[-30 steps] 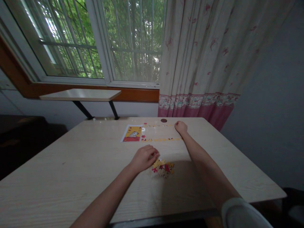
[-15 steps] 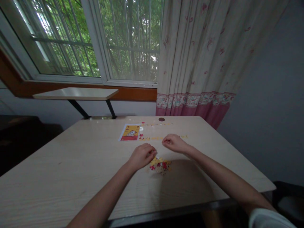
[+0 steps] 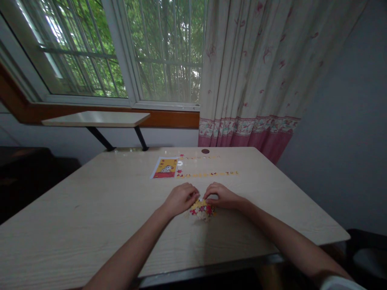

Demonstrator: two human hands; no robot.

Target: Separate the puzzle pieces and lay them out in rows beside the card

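Observation:
A small heap of yellow, red and pale jigsaw puzzle pieces lies on the table in front of me. My left hand rests at the heap's left edge with its fingers curled and thumb tucked in. What those fingers hold, if anything, is too small to make out. From the right, my right hand reaches to the top of the heap, thumb and forefinger slightly apart at the pieces. Beyond the hands, a row of puzzle pieces runs rightward from a printed picture sheet. Farther back lies another, sparser row.
The pale wooden table carries a raised shelf on black brackets at its back left. A dark round cable hole sits near the back edge. Behind are a barred window and a long curtain.
My right hand has come back from the far end of the rows, leftward and nearer, down to the heap. My left hand stays beside the heap. The view has shifted slightly.

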